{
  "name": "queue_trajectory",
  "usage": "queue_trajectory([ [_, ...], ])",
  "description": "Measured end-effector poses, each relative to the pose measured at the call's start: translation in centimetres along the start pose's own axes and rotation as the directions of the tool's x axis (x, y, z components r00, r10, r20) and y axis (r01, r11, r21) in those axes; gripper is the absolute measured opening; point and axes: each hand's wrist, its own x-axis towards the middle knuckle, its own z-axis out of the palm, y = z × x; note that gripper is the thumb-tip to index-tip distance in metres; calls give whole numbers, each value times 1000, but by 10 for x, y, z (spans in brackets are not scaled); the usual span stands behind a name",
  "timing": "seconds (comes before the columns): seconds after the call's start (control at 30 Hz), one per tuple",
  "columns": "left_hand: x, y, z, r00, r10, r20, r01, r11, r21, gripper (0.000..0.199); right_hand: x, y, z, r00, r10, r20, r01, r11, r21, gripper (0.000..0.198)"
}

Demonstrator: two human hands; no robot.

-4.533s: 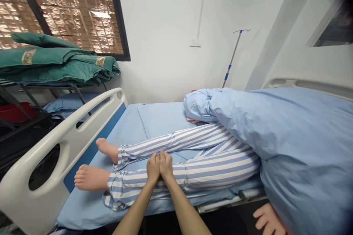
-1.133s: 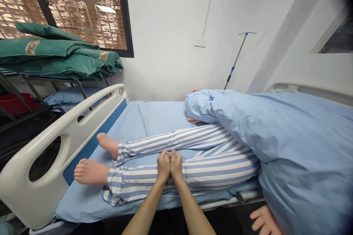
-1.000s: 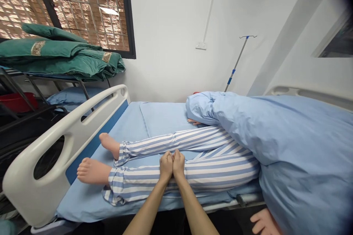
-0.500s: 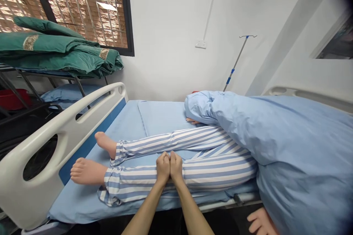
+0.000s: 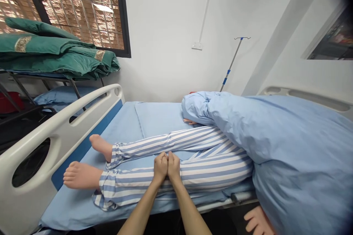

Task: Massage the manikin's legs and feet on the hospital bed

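Note:
My left hand point(image 5: 160, 166) and my right hand point(image 5: 173, 166) are side by side as closed fists, touching along their thumb sides. They are over the knee area of the near leg, in blue-and-white striped trousers point(image 5: 215, 172), of a figure that looks like a mannequin. No object shows in either fist. Whether they press on the leg or hover just above it, I cannot tell. The bare near foot point(image 5: 82, 176) and far foot point(image 5: 101, 146) point left. A light blue quilt point(image 5: 292, 132) covers the upper body.
The bed's white footboard point(image 5: 62, 132) rises at left, with a headboard point(image 5: 306, 95) at right. A mannequin hand point(image 5: 259, 220) hangs past the near edge. An IV pole point(image 5: 231, 64) stands behind the bed. Folded green bedding point(image 5: 63, 57) lies on a rack at far left.
The view has shifted slightly, so the bed and wall appear a little farther left. Both fists stay together over the near leg.

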Motion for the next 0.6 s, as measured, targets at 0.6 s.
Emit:
queue_trajectory([
  [0.6, 3, -15, -4, 998, -5, 64, 4, 1000, 18, 19, 4, -8, 6, 999, 12, -44, -12, 1000, -1, 37],
])
